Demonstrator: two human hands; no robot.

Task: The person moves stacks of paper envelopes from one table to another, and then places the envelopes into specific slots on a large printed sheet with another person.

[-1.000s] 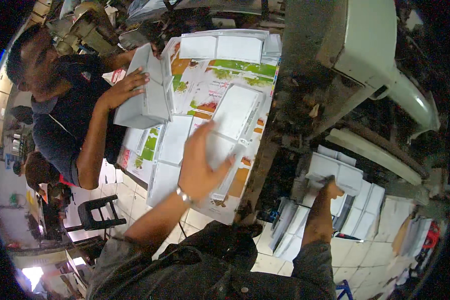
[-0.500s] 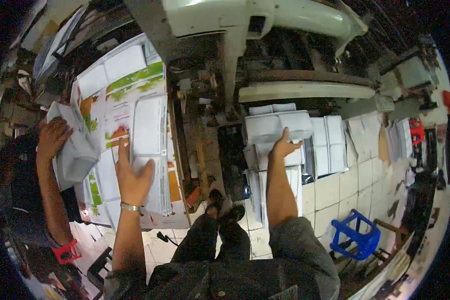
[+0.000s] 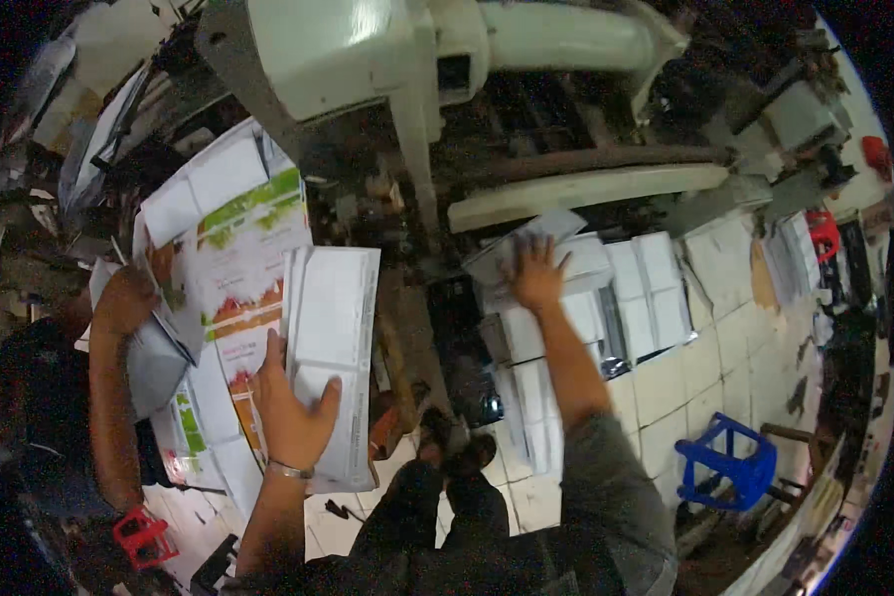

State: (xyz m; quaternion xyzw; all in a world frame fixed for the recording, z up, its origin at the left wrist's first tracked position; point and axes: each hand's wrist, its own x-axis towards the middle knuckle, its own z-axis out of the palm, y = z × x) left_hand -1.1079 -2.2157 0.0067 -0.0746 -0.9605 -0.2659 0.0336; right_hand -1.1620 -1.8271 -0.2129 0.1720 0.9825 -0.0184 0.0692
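Note:
My left hand (image 3: 296, 412) is at the left edge of a long white stack of printed sheets (image 3: 336, 308), its thumb over the top and its index finger along the side. That stack reaches past the right edge of the sheet-covered table. Over to the right, my right hand (image 3: 538, 273) lies with fingers spread on top of a white paper pile (image 3: 588, 260). A loose-looking top piece (image 3: 558, 226) sits askew beyond its fingertips. More white paper stacks (image 3: 538, 397) lie just below that pile.
A co-worker's hand (image 3: 127, 298) handles folded white paper at the left, beside large colour-printed sheets (image 3: 243, 258). Pale machine parts (image 3: 586, 194) run across the far side. White bundles (image 3: 651, 288) lie on the tiled floor, with a blue stool (image 3: 727, 462) at the lower right.
My left hand and the long stack have shifted right, across the table's edge. My right hand has moved forward and flattened onto the pile, whose top piece now sits askew. The co-worker's paper has tilted.

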